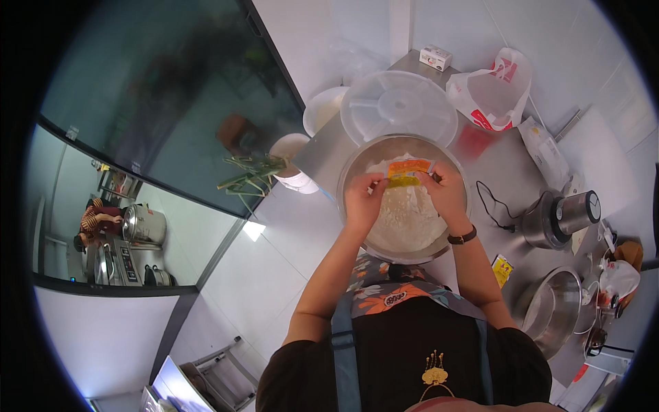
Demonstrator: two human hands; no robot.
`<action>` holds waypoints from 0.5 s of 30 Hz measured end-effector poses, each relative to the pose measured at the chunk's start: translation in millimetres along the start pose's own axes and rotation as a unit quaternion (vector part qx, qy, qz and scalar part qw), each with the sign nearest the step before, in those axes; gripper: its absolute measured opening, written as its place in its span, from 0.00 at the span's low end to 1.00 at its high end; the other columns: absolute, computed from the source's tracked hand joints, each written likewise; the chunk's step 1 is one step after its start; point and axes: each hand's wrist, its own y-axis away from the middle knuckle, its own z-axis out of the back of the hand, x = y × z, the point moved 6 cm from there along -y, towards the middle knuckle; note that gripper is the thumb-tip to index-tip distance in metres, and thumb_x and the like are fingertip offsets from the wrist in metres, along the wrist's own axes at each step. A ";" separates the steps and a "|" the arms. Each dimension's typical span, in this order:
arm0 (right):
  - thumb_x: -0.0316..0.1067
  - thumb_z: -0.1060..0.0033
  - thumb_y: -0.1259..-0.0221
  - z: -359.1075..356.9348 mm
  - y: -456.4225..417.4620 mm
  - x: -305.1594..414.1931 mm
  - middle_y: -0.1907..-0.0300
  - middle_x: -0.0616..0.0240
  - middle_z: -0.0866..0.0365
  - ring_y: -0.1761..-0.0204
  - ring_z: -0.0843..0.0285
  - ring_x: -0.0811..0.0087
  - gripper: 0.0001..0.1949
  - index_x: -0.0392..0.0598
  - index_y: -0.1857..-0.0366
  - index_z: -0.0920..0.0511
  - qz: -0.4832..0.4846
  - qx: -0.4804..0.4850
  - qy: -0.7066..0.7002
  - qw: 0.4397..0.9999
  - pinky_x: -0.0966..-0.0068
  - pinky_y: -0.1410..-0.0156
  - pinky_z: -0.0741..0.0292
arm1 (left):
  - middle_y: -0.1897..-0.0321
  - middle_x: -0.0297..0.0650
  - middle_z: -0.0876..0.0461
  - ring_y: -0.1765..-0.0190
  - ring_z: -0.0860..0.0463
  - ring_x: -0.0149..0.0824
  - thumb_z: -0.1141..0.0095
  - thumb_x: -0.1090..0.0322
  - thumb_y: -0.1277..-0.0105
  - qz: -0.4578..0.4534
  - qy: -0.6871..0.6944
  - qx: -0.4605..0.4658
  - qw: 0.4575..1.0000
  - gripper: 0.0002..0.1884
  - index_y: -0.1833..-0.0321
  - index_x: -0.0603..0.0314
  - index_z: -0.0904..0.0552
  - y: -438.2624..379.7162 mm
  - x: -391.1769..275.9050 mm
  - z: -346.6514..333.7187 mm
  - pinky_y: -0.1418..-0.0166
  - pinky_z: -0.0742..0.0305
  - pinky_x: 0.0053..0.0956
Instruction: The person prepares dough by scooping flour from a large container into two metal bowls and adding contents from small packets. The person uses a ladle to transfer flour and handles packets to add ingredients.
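Observation:
Both hands are over a large stainless steel bowl [346,206] that stands at the front edge of a metal table. White flour [406,221] fills its bottom. A small orange and yellow packet [409,167] is stretched between the hands above the flour. My left hand [366,201] pinches the packet's left side between thumb and fingertips. On the other side my right hand [445,193] grips its right end, with a dark-strapped watch or band on that wrist. Whether the packet is torn cannot be seen.
Behind the bowl a translucent plastic lid [399,105] overlaps its rim. A steel food chopper [548,219] with a black cord, a yellow packet [502,270] and another steel bowl [553,314] stand to the right. A plastic bag [489,95] sits farther back. Through glass, a person [95,219] stands near pots.

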 end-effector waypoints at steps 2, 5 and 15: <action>0.26 0.40 0.55 -1.6 4.1 -4.5 0.76 0.63 0.26 0.80 0.32 0.78 0.06 0.38 0.73 0.26 0.029 -0.013 0.020 0.999 0.80 0.75 0.35 | 0.78 0.41 0.22 0.75 0.26 0.30 0.42 0.71 0.49 0.015 0.016 0.045 0.999 0.05 0.70 0.64 0.21 2.9 2.6 -14.2 0.69 0.30 0.23; 0.26 0.41 0.55 -16.1 12.4 -3.2 0.75 0.63 0.26 0.82 0.31 0.77 0.06 0.39 0.73 0.25 0.056 0.002 0.028 0.998 0.80 0.76 0.34 | 0.77 0.41 0.22 0.74 0.24 0.31 0.44 0.71 0.48 0.047 -0.010 0.041 0.998 0.05 0.70 0.64 0.22 1.4 12.3 -8.2 0.67 0.30 0.23; 0.29 0.47 0.48 -22.5 27.2 -25.0 0.72 0.58 0.25 0.77 0.27 0.66 0.04 0.41 0.72 0.25 -0.011 0.010 -0.048 0.999 0.73 0.72 0.31 | 0.75 0.43 0.22 0.69 0.22 0.33 0.47 0.72 0.45 0.005 -0.016 0.060 0.998 0.06 0.66 0.65 0.24 16.9 10.4 -15.4 0.64 0.29 0.25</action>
